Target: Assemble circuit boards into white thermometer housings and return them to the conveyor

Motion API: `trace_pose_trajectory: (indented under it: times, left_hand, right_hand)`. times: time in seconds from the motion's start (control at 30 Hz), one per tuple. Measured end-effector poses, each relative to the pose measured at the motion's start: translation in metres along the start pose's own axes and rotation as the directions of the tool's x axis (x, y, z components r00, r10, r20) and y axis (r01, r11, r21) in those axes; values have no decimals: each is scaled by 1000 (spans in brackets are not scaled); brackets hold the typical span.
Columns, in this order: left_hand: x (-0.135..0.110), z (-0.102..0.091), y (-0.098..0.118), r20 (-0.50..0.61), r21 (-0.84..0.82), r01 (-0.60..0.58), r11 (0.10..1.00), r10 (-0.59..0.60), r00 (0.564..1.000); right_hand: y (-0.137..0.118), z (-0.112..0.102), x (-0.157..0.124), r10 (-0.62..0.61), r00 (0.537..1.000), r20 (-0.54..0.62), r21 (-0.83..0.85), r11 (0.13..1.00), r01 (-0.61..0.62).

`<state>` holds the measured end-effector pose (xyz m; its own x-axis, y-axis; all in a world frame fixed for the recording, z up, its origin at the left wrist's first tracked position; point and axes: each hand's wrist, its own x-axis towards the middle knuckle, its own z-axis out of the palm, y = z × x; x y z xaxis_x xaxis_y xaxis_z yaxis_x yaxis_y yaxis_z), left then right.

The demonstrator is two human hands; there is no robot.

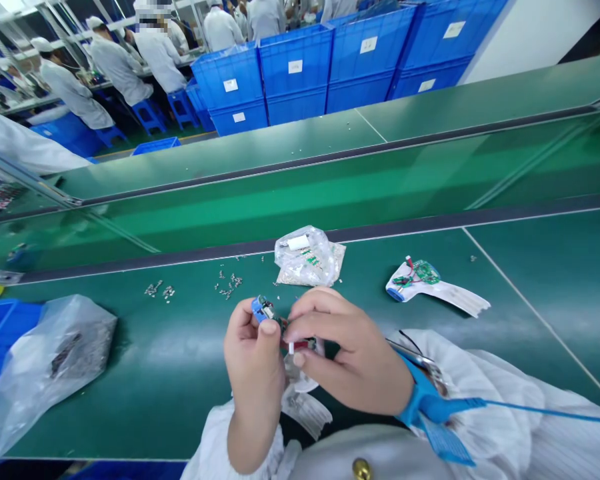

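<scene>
Just in front of my body, my left hand [255,357] grips a small electronic assembly [263,309] with a blue end between thumb and fingers. My right hand [347,350] is closed at the same assembly, its fingertips near a white connector [291,347] and red wires; what exactly they pinch is partly hidden. Below the hands a white plastic housing [307,410] shows, seemingly part of the held piece. To the right lies a similar white housing [453,291] with a green circuit board [425,272] and red wires on it.
Beyond my hands lies a clear bag [307,257] of small parts. Loose metal bits [230,285] are scattered left of it. A larger plastic bag [75,353] and a blue bin [5,333] stand at left. A blue wrist strap [425,403] trails a cord rightward. A green partition [260,200] crosses behind.
</scene>
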<state>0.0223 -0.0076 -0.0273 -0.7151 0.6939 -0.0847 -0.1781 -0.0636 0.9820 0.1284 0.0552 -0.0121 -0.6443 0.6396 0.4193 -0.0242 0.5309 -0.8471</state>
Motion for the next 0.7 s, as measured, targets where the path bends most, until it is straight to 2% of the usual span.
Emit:
trace_pose_trajectory:
  times: [0.13, 0.2, 0.3, 0.37, 0.43, 0.5, 0.6, 0.7]
  left_hand:
    - [1, 0, -3, -4, -18, 17, 1000, -17, 1000]
    - [2, 0, -5, -5, -36, 16, 999, -16, 1000]
    - [2, -2, -7, 10, -56, 21, 998, -20, 1000]
    - [-1, -5, -7, 62, -37, 24, 999, -22, 998]
    - [-6, -7, -6, 142, 9, 14, 1000, -15, 990]
    - [-12, -9, -4, 190, 66, -18, 998, 5, 982]
    - [-19, -8, -1, 162, 158, -105, 982, 79, 984]
    - [-22, -7, 0, 124, 226, -185, 956, 160, 979]
  right_hand:
    - [3, 0, 0, -23, 999, 35, 15, 1000, 22]
    - [6, -2, 0, -14, 997, 72, 81, 997, 8]
    - [11, -8, 4, 63, 992, 113, 250, 964, -90]
    - [11, -15, 9, 131, 984, 125, 297, 941, -163]
    - [8, -21, 15, 157, 977, 144, 261, 946, -190]
    - [2, -26, 20, 109, 979, 174, 202, 969, -144]
    - [-5, -31, 25, 17, 975, 221, 126, 991, -46]
    - [-9, -32, 27, -13, 971, 241, 65, 998, -2]
